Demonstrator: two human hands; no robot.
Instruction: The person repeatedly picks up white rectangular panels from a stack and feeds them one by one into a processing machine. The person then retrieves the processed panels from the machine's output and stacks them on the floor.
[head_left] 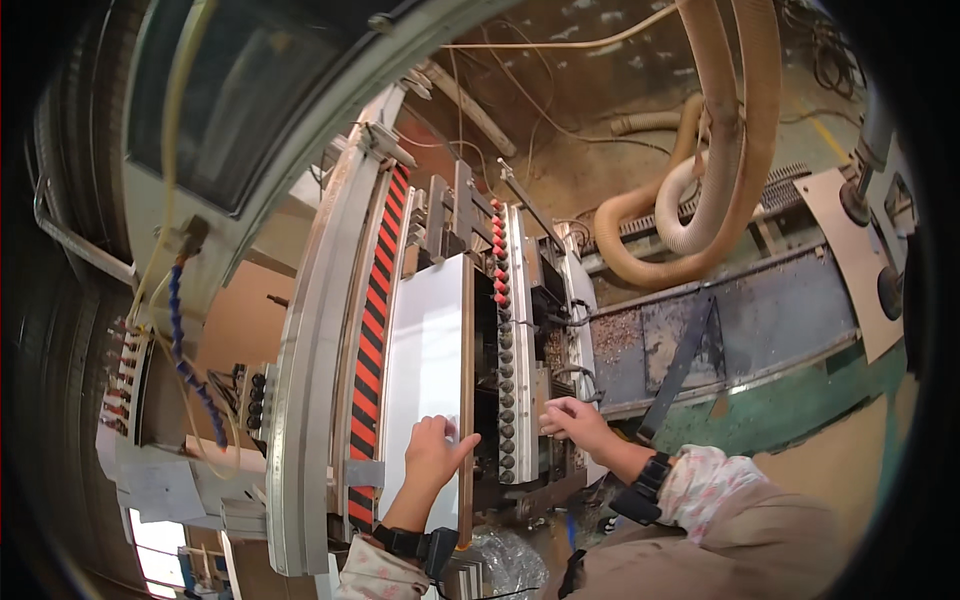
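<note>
A long white panel (428,330) with a brown edge lies on the machine bed, just right of a red-and-black striped strip (378,300). My left hand (435,457) rests over the panel's near part, thumb spread away from the fingers toward the brown edge. Nothing is in that hand. Beside a row of dark rollers (506,400) with several red ones at the far end, my right hand (580,424) hovers near the metal frame, its fingers loosely bent and apart. I see nothing held in it; whether it touches the frame is unclear. Both wrists wear black straps.
A pale metal beam (318,330) runs along the left, near a coiled blue hose (185,350). Thick tan ducts (740,130) hang at the far right above a dusty grey tray (780,310). Crumpled clear plastic (508,560) lies close to my body.
</note>
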